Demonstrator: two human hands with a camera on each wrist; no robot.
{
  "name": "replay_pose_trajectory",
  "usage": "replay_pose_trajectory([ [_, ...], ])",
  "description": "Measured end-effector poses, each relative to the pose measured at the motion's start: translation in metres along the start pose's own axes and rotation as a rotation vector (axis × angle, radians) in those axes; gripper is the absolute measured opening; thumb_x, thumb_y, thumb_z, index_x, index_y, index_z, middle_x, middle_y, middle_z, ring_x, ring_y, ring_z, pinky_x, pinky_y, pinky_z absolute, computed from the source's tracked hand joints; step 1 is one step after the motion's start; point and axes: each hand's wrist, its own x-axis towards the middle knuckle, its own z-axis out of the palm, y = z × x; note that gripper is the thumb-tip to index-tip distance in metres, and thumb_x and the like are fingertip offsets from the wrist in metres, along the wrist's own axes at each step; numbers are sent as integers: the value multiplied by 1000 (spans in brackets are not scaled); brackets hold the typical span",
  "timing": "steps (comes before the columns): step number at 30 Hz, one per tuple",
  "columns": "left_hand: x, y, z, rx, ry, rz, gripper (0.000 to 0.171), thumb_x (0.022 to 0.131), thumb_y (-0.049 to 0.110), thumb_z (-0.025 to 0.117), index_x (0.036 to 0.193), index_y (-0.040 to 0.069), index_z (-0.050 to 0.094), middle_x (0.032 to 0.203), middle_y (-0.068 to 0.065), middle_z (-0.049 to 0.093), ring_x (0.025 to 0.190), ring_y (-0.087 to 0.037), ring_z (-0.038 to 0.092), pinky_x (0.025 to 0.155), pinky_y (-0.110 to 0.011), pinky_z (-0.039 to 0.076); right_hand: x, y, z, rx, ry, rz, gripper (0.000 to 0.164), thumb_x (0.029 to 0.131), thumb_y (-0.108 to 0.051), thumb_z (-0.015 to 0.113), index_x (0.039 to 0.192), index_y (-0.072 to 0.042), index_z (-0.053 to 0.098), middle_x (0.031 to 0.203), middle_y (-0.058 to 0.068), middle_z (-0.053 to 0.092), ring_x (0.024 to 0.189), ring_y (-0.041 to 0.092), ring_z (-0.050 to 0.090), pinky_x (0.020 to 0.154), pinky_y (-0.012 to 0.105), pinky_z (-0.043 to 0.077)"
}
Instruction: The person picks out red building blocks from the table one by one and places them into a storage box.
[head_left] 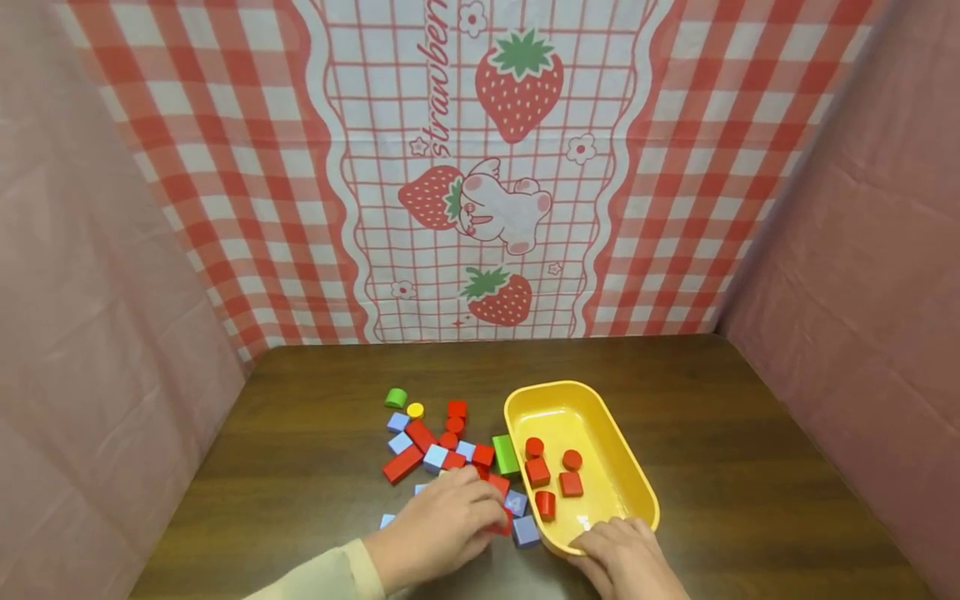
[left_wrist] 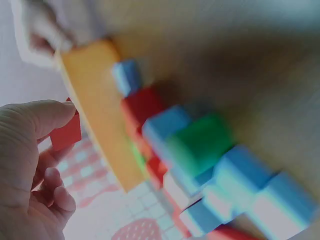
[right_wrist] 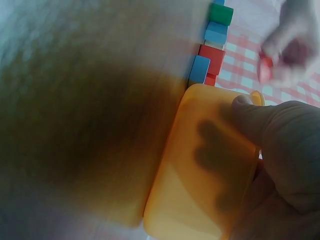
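My left hand [head_left: 446, 521] is over the right side of a pile of toy blocks. Between its thumb and fingers it pinches a red block [left_wrist: 66, 136], partly covered by the thumb. At the near end of the yellow plastic tray [head_left: 611, 442], my right hand [head_left: 626, 557] grips the rim. The right wrist view has its thumb [right_wrist: 250, 112] on the tray's outer wall. Inside the tray lie several red blocks, among them a red cube [head_left: 571, 484] and a red cylinder [head_left: 572, 459].
Left of the tray, red, blue, green and yellow blocks are scattered. A green block [head_left: 506, 456] and a blue cube [head_left: 526, 531] sit close against the tray's left side. A checked strawberry cloth [head_left: 480, 208] hangs behind the brown wooden table [head_left: 720, 467], with pink cloth at both sides.
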Motion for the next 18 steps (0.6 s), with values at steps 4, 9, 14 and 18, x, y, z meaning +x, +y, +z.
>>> replay_pose_trajectory([
  [4,32,-17,-12,54,99,-54,17,83,25,80,98,23,72,102,10,66,88,-10,46,76,-27,46,0,-1,-3,20,-41,37,15,78,-29,83,84,-33,69,79,-28,56,75,-1,49,71,32,36],
  [9,76,-42,-10,121,115,-121,16,84,26,79,98,20,72,100,7,68,86,-13,46,76,-29,45,1,-2,-6,42,-113,88,11,81,-30,80,85,-33,70,80,-28,58,76,0,50,71,34,37],
  [14,110,-60,6,162,82,-186,14,86,28,77,99,23,74,102,7,68,86,-13,46,79,-29,45,1,-3,-7,56,-148,105,9,83,-31,79,86,-33,71,81,-28,58,76,0,51,72,34,37],
  [18,130,-64,17,132,56,-251,15,87,28,76,102,23,75,104,7,68,85,-13,44,77,-28,44,1,-3,-6,52,-124,86,10,83,-31,79,86,-34,70,81,-27,59,77,1,51,71,34,37],
])
